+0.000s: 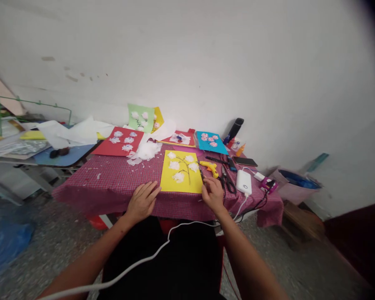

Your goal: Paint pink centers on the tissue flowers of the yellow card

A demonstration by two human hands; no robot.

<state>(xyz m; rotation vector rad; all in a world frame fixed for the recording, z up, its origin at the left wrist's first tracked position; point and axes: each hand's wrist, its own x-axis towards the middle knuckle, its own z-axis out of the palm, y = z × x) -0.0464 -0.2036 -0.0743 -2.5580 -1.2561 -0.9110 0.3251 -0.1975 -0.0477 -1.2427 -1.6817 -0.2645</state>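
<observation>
Pink-checked cloth (90, 191) is covering the desk (268, 208); your open left grip (143, 202) is resting beside the light yellow card (181, 183), safest held by its bare edge, and your right grip (213, 193) is curling near it, its hold impossible to tell.

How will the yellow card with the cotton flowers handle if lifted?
The yellow card is probably light and somewhat floppy, since it looks like a single thin sheet lying flat. The white cotton tufts stand proud of it, so they could snag or shed if pushed. The checked tablecloth may drag on it slightly when slid.

Contents of right hand (213, 195) unclear
</observation>
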